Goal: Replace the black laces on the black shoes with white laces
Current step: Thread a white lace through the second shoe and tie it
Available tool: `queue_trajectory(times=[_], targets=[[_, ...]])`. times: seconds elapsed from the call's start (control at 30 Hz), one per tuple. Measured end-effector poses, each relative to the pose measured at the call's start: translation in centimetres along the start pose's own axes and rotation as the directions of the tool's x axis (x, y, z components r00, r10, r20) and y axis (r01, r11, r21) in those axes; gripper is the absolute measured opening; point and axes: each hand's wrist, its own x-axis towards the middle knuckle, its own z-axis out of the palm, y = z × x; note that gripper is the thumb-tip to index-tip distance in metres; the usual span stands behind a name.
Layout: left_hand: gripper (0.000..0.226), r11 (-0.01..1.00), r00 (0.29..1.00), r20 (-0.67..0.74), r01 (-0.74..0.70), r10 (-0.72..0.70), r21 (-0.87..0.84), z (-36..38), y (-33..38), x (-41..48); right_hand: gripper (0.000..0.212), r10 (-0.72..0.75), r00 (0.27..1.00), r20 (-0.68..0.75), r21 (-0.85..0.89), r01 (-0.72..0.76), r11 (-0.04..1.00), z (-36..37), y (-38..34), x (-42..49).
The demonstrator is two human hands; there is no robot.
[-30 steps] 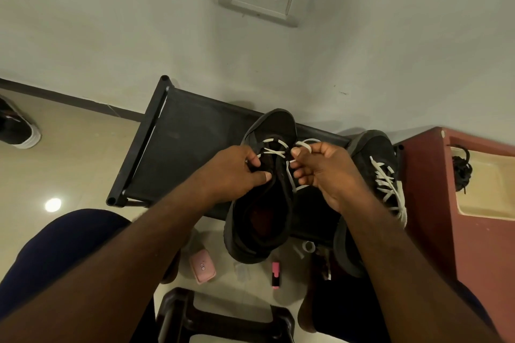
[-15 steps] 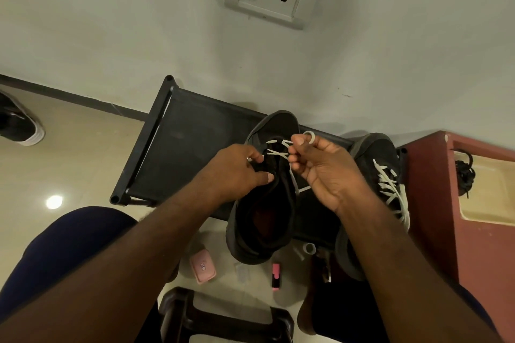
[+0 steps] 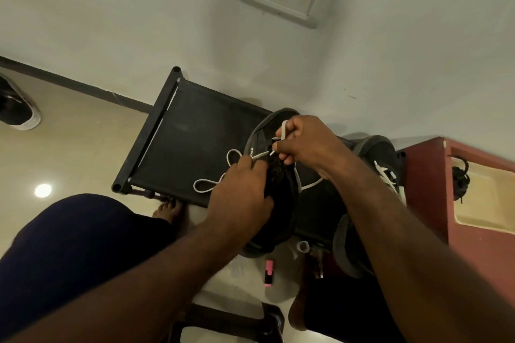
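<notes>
Black shoe (image 3: 284,198) lay on the surface (image 3: 195,131) beneath both grips, toe away from me, heel near. I saw left grip (image 3: 239,198) and right grip (image 3: 306,145) each pinching the white lace (image 3: 211,186), with slack looping left of the left grip.

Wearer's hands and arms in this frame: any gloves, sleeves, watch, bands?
No gloves on the left hand or the right hand. The left forearm and right forearm are bare to the frame edge: no sleeves, watch or bands in view. Rings: cannot tell. The only clothing seen is a dark navy garment over the thigh.
</notes>
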Motion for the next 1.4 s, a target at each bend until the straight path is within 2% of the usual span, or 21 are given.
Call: queue_trajectory(times=[0.13, 0.27, 0.4, 0.6, 0.73, 0.83, 1.2, 1.4], targets=[[0.032, 0.996, 0.982, -0.187, -0.034, 0.018, -0.084, 1.7, -0.5, -0.9, 0.027, 0.046, 0.999, -0.008, -0.057, -0.047, 0.997, 0.0, -0.6, 0.5], [0.031, 0.992, 0.941, -0.330, -0.101, 0.071, -0.076, 3.0, -1.2, -0.9, 0.029, 0.077, 0.996, 0.036, -0.124, -0.072, 0.990, -0.1, -1.5, 0.8], [0.030, 0.983, 0.897, -0.432, -0.151, 0.091, -0.106, 3.7, -1.7, -1.0, 0.031, 0.142, 0.985, 0.100, -0.103, -0.131, 0.986, -0.5, -2.3, 1.1], [0.034, 0.978, 0.887, -0.455, -0.156, 0.077, -0.140, 4.0, -2.0, -0.7, 0.024, 0.238, 0.966, 0.099, 0.018, -0.241, 0.970, 0.0, -3.1, 1.3], [0.034, 0.976, 0.893, -0.445, -0.150, 0.066, -0.156, 3.9, -1.9, -0.8, 0.025, 0.230, 0.973, 0.006, 0.009, -0.230, 0.973, 0.2, -2.7, 1.6], [0.036, 0.977, 0.886, -0.458, -0.155, 0.071, -0.148, 3.9, -1.9, -0.7, 0.033, 0.220, 0.975, 0.040, 0.041, -0.222, 0.974, 0.3, -2.6, 1.5], [0.033, 0.981, 0.862, -0.501, -0.155, 0.076, -0.119, 4.4, -2.1, -0.6, 0.028, 0.239, 0.967, 0.090, -0.097, -0.230, 0.968, 0.3, -3.5, 1.4], [0.032, 0.978, 0.872, -0.483, -0.161, 0.077, -0.135, 4.6, -2.1, -0.5, 0.015, 0.290, 0.951, 0.108, -0.150, -0.273, 0.950, 0.4, -4.1, 1.0]])
